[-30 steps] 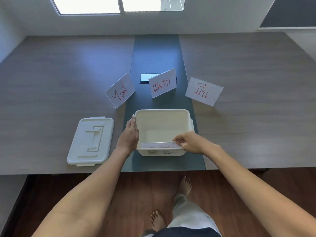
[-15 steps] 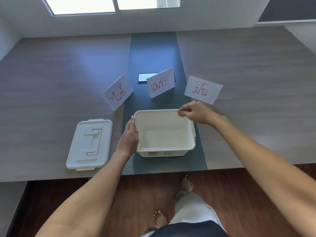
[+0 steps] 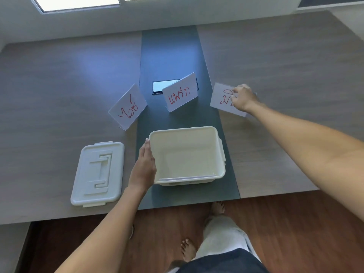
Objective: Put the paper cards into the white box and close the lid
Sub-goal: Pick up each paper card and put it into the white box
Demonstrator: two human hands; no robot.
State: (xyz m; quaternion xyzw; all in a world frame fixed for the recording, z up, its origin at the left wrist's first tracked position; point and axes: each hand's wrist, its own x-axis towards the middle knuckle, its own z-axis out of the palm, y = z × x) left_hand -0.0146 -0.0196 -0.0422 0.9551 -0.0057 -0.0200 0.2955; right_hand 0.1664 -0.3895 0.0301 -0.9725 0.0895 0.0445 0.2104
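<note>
The open white box (image 3: 221, 150) stands on the dark centre strip of the table, with a paper card (image 3: 185, 177) leaning inside its near wall. My left hand (image 3: 143, 168) lies flat against the box's left side. Its lid (image 3: 98, 172) rests on the table to the left. Three cards with red writing stand in clear holders beyond the box: a left card (image 3: 129, 106), a middle card (image 3: 180, 94) and a right card (image 3: 222, 99). My right hand (image 3: 243, 98) has its fingers pinched on the right card's upper right part.
A phone (image 3: 162, 85) lies flat behind the middle card. The table's near edge runs just below the box and lid. My bare feet (image 3: 188, 249) stand on the wooden floor below.
My right hand left the card it had set inside the box, rose over the box's far rim and reached out to the right card. My left hand stayed on the box.
</note>
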